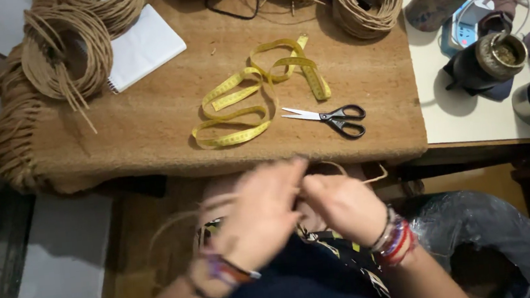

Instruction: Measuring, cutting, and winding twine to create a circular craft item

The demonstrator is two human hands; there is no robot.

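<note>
2 hands, left hand (pixel 260 215) and right hand (pixel 342 205), pinch thin tan jute cord (pixel 371 176) | 1 black-handled steel scissors (pixel 330 117) | 1 yellow tape measure (pixel 253 92) | cord blurred, looping

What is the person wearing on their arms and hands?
Both forearms are bare, with no sleeves or gloves. The left hand has a blurred stack of purple and dark bracelets at its wrist. The right hand has a stack of red, white and dark bracelets at its wrist.

one scissors (pixel 332 116), one tape measure (pixel 253 95)
</note>
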